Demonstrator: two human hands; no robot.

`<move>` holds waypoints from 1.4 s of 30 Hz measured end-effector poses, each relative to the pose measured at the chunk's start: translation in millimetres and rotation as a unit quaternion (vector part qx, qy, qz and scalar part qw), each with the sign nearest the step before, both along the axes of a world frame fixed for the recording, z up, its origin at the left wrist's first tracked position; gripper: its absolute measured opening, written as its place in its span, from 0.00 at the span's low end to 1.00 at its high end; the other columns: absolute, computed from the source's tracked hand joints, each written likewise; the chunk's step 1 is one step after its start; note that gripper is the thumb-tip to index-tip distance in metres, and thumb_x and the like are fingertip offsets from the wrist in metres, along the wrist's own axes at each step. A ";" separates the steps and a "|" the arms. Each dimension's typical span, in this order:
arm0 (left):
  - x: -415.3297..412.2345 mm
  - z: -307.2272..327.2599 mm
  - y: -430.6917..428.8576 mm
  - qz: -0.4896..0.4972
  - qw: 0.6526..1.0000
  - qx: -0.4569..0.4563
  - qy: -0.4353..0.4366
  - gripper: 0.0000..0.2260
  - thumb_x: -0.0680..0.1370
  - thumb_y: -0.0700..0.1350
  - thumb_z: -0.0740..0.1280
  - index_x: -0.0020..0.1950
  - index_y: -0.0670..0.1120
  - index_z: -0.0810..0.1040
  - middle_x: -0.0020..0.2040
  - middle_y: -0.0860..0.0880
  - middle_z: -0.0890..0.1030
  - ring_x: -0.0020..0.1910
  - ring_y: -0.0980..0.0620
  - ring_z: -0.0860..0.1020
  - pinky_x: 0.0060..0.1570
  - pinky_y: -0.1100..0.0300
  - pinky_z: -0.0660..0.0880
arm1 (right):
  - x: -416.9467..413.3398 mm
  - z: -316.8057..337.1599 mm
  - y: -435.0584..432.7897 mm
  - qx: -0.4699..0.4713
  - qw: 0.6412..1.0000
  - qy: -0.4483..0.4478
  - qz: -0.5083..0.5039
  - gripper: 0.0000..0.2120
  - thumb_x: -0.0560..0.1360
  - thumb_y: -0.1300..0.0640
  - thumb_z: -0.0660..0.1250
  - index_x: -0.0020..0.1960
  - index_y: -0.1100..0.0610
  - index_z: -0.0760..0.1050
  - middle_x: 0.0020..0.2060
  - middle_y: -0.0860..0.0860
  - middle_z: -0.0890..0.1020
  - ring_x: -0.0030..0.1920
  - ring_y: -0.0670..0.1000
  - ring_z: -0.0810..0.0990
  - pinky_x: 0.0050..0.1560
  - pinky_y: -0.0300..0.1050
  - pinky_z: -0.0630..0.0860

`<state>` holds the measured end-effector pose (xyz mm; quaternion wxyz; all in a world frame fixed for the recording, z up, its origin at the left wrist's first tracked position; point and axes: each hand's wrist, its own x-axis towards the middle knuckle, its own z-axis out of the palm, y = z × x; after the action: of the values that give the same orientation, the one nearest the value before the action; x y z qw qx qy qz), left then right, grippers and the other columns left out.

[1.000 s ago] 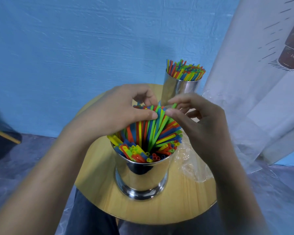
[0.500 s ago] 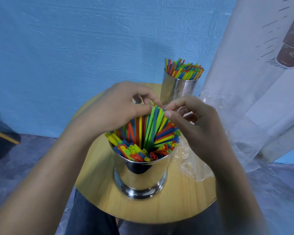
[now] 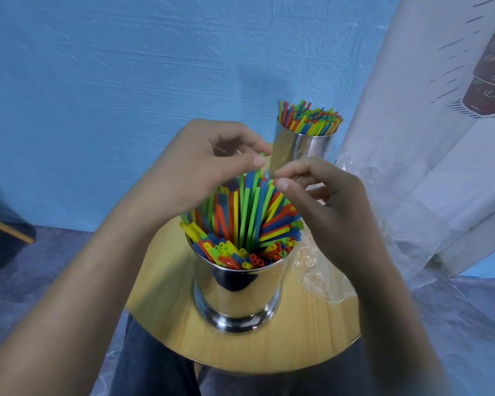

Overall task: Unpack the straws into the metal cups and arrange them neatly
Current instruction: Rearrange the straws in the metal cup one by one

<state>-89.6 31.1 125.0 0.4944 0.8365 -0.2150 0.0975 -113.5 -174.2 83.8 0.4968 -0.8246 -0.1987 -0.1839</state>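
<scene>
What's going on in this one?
A person is tidying straws in the near cup. The left hand pinches a green straw by its top; the right hand is at the tips beside it, grip unclear. The far cup is already full, and the bag lies on the table.

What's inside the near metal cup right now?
The near metal cup holds multicoloured straws, leaning and fanned unevenly; the left hand pinches a green straw near its tip. The cup's bottom and the straws' lower ends are hidden.
</scene>
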 end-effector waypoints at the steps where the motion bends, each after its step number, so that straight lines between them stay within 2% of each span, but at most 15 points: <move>1: -1.5 0.7 -1.0 -0.005 1.000 -0.007 -0.001 0.04 0.78 0.43 0.74 0.50 0.51 0.86 0.39 0.52 0.83 0.40 0.62 0.80 0.39 0.70 0.75 | 0.5 0.5 1.3 -0.006 1.000 -0.003 -0.007 0.06 0.79 0.50 0.68 0.50 0.48 0.83 0.43 0.41 0.82 0.48 0.48 0.81 0.45 0.43 0.78; 3: -3.9 0.8 -2.7 -0.014 1.000 -0.022 -0.005 0.04 0.78 0.42 0.74 0.51 0.50 0.86 0.39 0.51 0.83 0.39 0.62 0.79 0.40 0.70 0.74 | 2.4 0.9 4.8 -0.023 1.000 -0.006 -0.018 0.06 0.78 0.48 0.69 0.51 0.46 0.83 0.45 0.41 0.82 0.49 0.47 0.81 0.47 0.48 0.79; 5: -6.1 0.3 -3.9 -0.022 0.999 -0.038 -0.017 0.05 0.77 0.42 0.74 0.50 0.51 0.86 0.38 0.55 0.82 0.40 0.62 0.79 0.41 0.68 0.74 | 4.3 1.4 8.6 -0.041 0.999 -0.009 -0.018 0.06 0.77 0.44 0.69 0.49 0.44 0.83 0.45 0.40 0.82 0.50 0.46 0.80 0.47 0.51 0.79; 9: -11.2 -0.5 -4.9 -0.027 0.996 -0.072 -0.036 0.07 0.77 0.40 0.75 0.48 0.52 0.85 0.42 0.49 0.84 0.41 0.58 0.80 0.43 0.65 0.77 | 5.0 3.4 15.0 -0.034 0.999 -0.009 0.004 0.05 0.74 0.42 0.70 0.45 0.42 0.82 0.45 0.41 0.81 0.49 0.46 0.78 0.47 0.44 0.72; 11: -12.5 -0.6 -3.8 -0.036 0.995 -0.083 -0.032 0.07 0.76 0.39 0.75 0.49 0.51 0.85 0.41 0.50 0.84 0.40 0.58 0.80 0.42 0.65 0.77 | 4.0 5.1 16.6 -0.028 0.999 -0.006 0.016 0.03 0.74 0.44 0.71 0.42 0.40 0.79 0.44 0.41 0.80 0.48 0.44 0.77 0.47 0.42 0.69; 14: -13.7 -0.4 -0.5 -0.055 0.993 -0.105 -0.007 0.08 0.75 0.39 0.74 0.51 0.50 0.84 0.40 0.56 0.85 0.41 0.60 0.81 0.44 0.66 0.78 | 3.6 4.7 17.4 -0.030 0.999 -0.006 0.027 0.06 0.75 0.45 0.71 0.41 0.39 0.76 0.44 0.44 0.80 0.49 0.47 0.77 0.48 0.43 0.70; 17: -14.8 -0.1 3.5 -0.065 0.990 -0.124 0.018 0.11 0.73 0.41 0.74 0.54 0.50 0.83 0.45 0.54 0.87 0.42 0.60 0.83 0.46 0.66 0.79 | 3.4 3.0 17.4 -0.019 0.999 -0.004 0.028 0.07 0.76 0.47 0.71 0.40 0.40 0.76 0.44 0.45 0.80 0.49 0.48 0.78 0.49 0.43 0.71; 22: -13.6 -2.4 4.7 -0.064 0.994 -0.092 0.013 0.11 0.76 0.34 0.73 0.54 0.48 0.83 0.45 0.54 0.87 0.44 0.58 0.84 0.49 0.65 0.79 | 2.1 3.9 16.9 -0.004 0.999 0.001 0.037 0.07 0.76 0.48 0.71 0.40 0.40 0.76 0.44 0.44 0.81 0.51 0.48 0.80 0.51 0.43 0.73; 29: -14.2 -1.1 5.5 -0.035 0.998 -0.046 -0.003 0.11 0.76 0.41 0.75 0.49 0.59 0.84 0.43 0.60 0.86 0.49 0.63 0.83 0.51 0.70 0.75 | 4.3 1.6 14.8 0.000 0.999 -0.004 0.046 0.06 0.76 0.48 0.72 0.41 0.40 0.78 0.42 0.44 0.82 0.50 0.48 0.80 0.51 0.48 0.77; 33: -14.8 -1.3 5.9 -0.040 0.998 -0.040 -0.012 0.13 0.76 0.42 0.76 0.45 0.63 0.85 0.46 0.54 0.86 0.49 0.59 0.83 0.52 0.70 0.75 | 6.8 -0.7 14.8 -0.003 0.999 0.001 0.043 0.04 0.75 0.45 0.71 0.42 0.41 0.79 0.43 0.44 0.82 0.51 0.49 0.81 0.53 0.52 0.78; 36: -12.3 -2.2 6.7 -0.037 0.998 -0.045 -0.015 0.08 0.75 0.45 0.75 0.45 0.60 0.85 0.47 0.51 0.86 0.50 0.55 0.84 0.53 0.65 0.77 | 8.2 -1.7 14.3 -0.008 0.999 0.013 0.038 0.06 0.75 0.44 0.71 0.44 0.44 0.82 0.45 0.44 0.84 0.53 0.50 0.81 0.54 0.55 0.78; 39: -10.7 -1.2 7.0 -0.047 0.997 -0.059 -0.015 0.05 0.75 0.45 0.75 0.46 0.56 0.84 0.45 0.52 0.86 0.49 0.54 0.84 0.53 0.61 0.79 | 7.6 0.5 14.3 -0.009 0.999 0.019 0.043 0.09 0.76 0.45 0.72 0.46 0.50 0.85 0.45 0.44 0.85 0.52 0.48 0.82 0.53 0.50 0.77; 42: -11.2 0.0 5.1 -0.055 0.997 -0.055 -0.015 0.05 0.75 0.45 0.75 0.48 0.55 0.84 0.41 0.55 0.85 0.46 0.57 0.83 0.50 0.64 0.78 | 7.7 2.9 12.2 -0.021 0.999 0.017 0.041 0.09 0.76 0.46 0.71 0.47 0.50 0.86 0.45 0.43 0.84 0.52 0.47 0.81 0.51 0.46 0.75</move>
<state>-100.8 36.1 125.0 0.5408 0.7936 -0.2623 0.0947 -105.8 -162.0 86.7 0.4895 -0.8290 -0.2282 -0.1451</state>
